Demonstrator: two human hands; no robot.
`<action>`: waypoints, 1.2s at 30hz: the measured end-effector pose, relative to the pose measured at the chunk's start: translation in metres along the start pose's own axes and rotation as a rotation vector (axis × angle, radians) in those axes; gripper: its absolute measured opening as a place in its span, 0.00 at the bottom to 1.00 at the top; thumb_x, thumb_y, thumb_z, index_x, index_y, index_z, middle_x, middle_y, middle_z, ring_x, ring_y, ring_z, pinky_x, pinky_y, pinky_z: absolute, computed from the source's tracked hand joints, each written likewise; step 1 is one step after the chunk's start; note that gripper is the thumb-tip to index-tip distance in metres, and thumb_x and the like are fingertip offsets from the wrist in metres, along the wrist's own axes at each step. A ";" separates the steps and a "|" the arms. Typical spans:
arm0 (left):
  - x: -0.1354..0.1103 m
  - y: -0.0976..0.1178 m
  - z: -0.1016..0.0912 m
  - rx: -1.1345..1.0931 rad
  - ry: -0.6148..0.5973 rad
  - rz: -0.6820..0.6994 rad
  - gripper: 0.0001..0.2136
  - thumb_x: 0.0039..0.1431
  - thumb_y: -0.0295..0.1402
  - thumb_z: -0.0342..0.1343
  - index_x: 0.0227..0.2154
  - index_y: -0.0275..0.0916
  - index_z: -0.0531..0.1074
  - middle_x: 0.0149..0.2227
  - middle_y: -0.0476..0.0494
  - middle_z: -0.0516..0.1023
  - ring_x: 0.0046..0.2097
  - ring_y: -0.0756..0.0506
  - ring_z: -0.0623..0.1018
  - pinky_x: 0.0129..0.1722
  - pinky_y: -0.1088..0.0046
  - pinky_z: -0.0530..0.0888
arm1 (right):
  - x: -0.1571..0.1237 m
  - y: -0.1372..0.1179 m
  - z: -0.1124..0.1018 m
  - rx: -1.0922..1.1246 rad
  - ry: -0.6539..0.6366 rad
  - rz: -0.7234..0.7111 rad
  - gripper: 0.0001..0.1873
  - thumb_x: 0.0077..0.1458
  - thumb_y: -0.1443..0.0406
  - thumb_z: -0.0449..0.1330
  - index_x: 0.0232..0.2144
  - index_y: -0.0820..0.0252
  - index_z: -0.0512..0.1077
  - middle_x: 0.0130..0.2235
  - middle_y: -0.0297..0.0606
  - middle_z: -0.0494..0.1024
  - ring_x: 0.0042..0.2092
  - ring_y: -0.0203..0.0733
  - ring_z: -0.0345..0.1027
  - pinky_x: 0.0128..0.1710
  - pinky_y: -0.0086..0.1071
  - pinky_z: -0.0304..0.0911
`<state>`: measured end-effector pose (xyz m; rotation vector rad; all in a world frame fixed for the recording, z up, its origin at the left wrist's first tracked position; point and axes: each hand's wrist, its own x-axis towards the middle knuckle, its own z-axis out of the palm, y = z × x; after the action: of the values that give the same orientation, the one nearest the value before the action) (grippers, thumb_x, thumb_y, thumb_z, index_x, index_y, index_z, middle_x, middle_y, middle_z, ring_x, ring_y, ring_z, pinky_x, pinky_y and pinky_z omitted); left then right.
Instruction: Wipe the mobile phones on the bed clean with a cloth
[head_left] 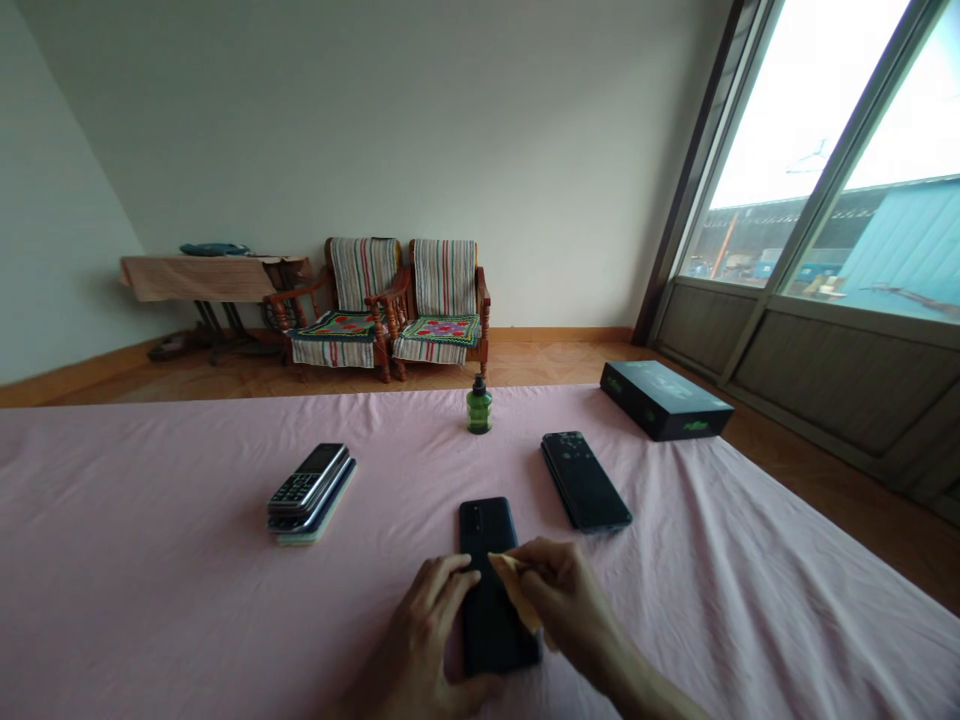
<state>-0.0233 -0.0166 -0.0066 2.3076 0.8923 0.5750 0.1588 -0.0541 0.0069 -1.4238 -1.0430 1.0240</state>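
A dark smartphone point(486, 518) lies back side up on the pink cloth, its camera bump at the far left corner. My left hand point(427, 625) steadies it, with fingertips on the left edge and thumb by the near end. Pinched in my right hand point(566, 590) is a small yellowish cloth point(516, 592), which rests against the phone's back. To the left sits a stack of phones point(315, 480) with a keypad phone on top. Right of the phone under my hands is another stack with a dark phone point(589, 482) uppermost.
A green bottle point(479, 410) with a black top stands farther back. At the far right corner of the pink bedspread-like cover point(165, 590) lies a black box point(664, 398). Beyond are two wooden armchairs point(439, 285), a cloth-draped table point(202, 278) and a large window point(810, 170).
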 end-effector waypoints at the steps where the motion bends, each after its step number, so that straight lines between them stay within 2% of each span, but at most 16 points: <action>1: 0.000 0.001 0.001 -0.003 0.014 0.005 0.32 0.39 0.29 0.68 0.52 0.41 0.69 0.55 0.37 0.67 0.57 0.33 0.67 0.58 0.53 0.66 | 0.001 -0.001 -0.001 0.052 0.002 0.045 0.15 0.45 0.56 0.61 0.23 0.64 0.78 0.18 0.31 0.66 0.20 0.31 0.56 0.18 0.25 0.48; 4: 0.000 0.004 0.002 -0.032 0.031 0.003 0.31 0.41 0.29 0.66 0.53 0.41 0.67 0.55 0.37 0.68 0.56 0.34 0.68 0.57 0.54 0.67 | 0.003 -0.008 -0.004 0.243 -0.002 0.136 0.18 0.41 0.53 0.64 0.25 0.65 0.77 0.18 0.32 0.68 0.19 0.30 0.56 0.16 0.23 0.46; 8: 0.002 0.009 -0.003 -0.140 0.066 -0.033 0.35 0.42 0.29 0.65 0.56 0.41 0.62 0.55 0.37 0.68 0.56 0.35 0.68 0.58 0.56 0.65 | 0.000 -0.022 0.007 0.411 -0.038 0.110 0.20 0.40 0.52 0.67 0.25 0.65 0.77 0.20 0.33 0.70 0.18 0.29 0.58 0.16 0.22 0.49; 11: 0.005 0.009 -0.009 -0.304 0.093 0.017 0.35 0.47 0.38 0.65 0.58 0.41 0.59 0.56 0.38 0.68 0.56 0.35 0.68 0.57 0.58 0.65 | -0.001 -0.029 0.023 0.399 -0.064 0.096 0.22 0.41 0.50 0.66 0.27 0.66 0.77 0.19 0.33 0.71 0.17 0.29 0.58 0.14 0.21 0.49; 13: 0.005 0.006 -0.012 -0.423 0.114 0.031 0.32 0.53 0.43 0.60 0.59 0.39 0.59 0.54 0.38 0.70 0.54 0.36 0.70 0.55 0.61 0.67 | 0.000 -0.029 0.029 0.402 -0.066 0.098 0.23 0.42 0.50 0.66 0.27 0.66 0.77 0.18 0.33 0.70 0.16 0.29 0.57 0.12 0.21 0.48; 15: 0.005 0.002 -0.013 -0.502 0.136 -0.048 0.28 0.58 0.46 0.54 0.58 0.38 0.61 0.51 0.39 0.73 0.51 0.38 0.73 0.52 0.64 0.69 | 0.005 -0.023 0.029 0.414 -0.053 0.096 0.23 0.41 0.49 0.66 0.27 0.66 0.76 0.17 0.32 0.70 0.15 0.28 0.57 0.12 0.21 0.48; 17: 0.005 -0.003 -0.013 -0.529 0.154 -0.192 0.24 0.61 0.47 0.51 0.54 0.36 0.66 0.46 0.40 0.76 0.47 0.39 0.75 0.49 0.66 0.71 | 0.010 -0.013 0.025 0.411 -0.029 0.093 0.23 0.41 0.50 0.66 0.27 0.66 0.76 0.17 0.31 0.69 0.16 0.28 0.57 0.13 0.21 0.48; 20: 0.008 -0.010 -0.013 -0.544 0.183 -0.339 0.23 0.59 0.48 0.54 0.47 0.33 0.72 0.41 0.40 0.79 0.44 0.38 0.76 0.45 0.67 0.73 | 0.016 -0.001 0.017 0.378 -0.008 0.107 0.23 0.40 0.49 0.68 0.26 0.66 0.77 0.17 0.30 0.68 0.17 0.28 0.57 0.15 0.22 0.51; 25: 0.013 -0.015 -0.015 -0.695 0.116 -0.365 0.24 0.58 0.50 0.55 0.44 0.31 0.74 0.34 0.43 0.79 0.37 0.41 0.77 0.35 0.71 0.74 | 0.016 0.003 0.012 0.311 -0.028 0.138 0.26 0.42 0.46 0.65 0.26 0.66 0.75 0.15 0.31 0.68 0.15 0.29 0.57 0.13 0.21 0.47; 32: 0.015 -0.019 -0.015 -0.805 0.095 -0.366 0.22 0.58 0.48 0.56 0.43 0.33 0.73 0.35 0.45 0.79 0.39 0.42 0.77 0.40 0.70 0.73 | 0.012 0.003 0.015 0.275 -0.048 0.143 0.26 0.45 0.45 0.62 0.26 0.67 0.73 0.12 0.31 0.68 0.12 0.28 0.52 0.10 0.21 0.42; 36: 0.014 -0.020 -0.015 -0.824 0.105 -0.390 0.20 0.57 0.48 0.57 0.40 0.33 0.74 0.34 0.45 0.79 0.39 0.41 0.77 0.40 0.69 0.73 | 0.011 -0.001 0.005 0.318 0.006 0.129 0.23 0.41 0.49 0.65 0.26 0.67 0.75 0.15 0.30 0.68 0.15 0.28 0.55 0.13 0.22 0.48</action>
<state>-0.0312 0.0112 -0.0057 1.3397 0.8985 0.7211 0.1564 -0.0421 0.0072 -1.2420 -0.7514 1.2187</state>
